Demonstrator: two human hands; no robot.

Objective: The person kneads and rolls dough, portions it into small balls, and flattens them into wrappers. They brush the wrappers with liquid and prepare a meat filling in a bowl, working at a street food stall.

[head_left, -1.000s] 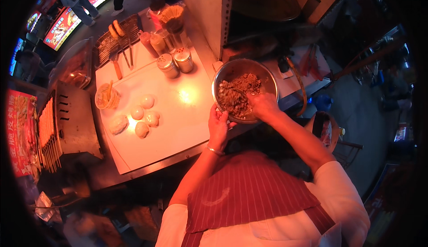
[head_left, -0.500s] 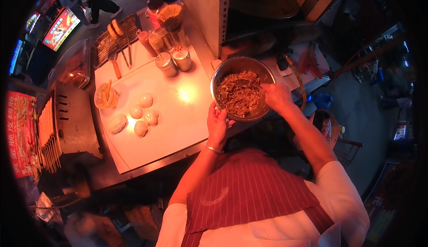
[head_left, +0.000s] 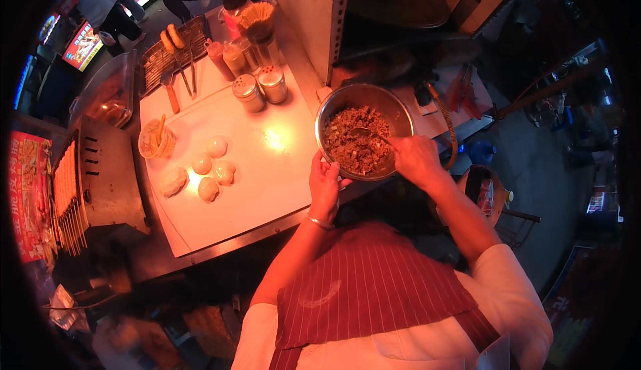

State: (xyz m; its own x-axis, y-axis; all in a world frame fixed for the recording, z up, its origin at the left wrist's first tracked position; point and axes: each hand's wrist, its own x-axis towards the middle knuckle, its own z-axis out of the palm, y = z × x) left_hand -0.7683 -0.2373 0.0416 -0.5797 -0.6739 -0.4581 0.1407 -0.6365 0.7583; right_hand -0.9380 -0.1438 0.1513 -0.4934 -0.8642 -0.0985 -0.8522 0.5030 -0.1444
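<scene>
A round metal bowl holds a loose brown minced filling. My left hand grips the bowl's near left side, fingers beneath and thumb against the wall. At the opposite side, my right hand is closed on the handle of a metal spoon, whose bowl lies in the filling. Several pale dough balls rest on the white board to the left. Beside them stands a clear tub with a utensil in it.
Two metal-topped shakers, sauce bottles and a spatula lie toward the board's far edge, near a wire rack. A metal box with skewers stands left. An upright metal panel rises behind the bowl.
My right hand has moved slightly down and left, and the spoon now shows in the filling. My left hand keeps its hold on the bowl. Passers-by at the upper left have moved.
</scene>
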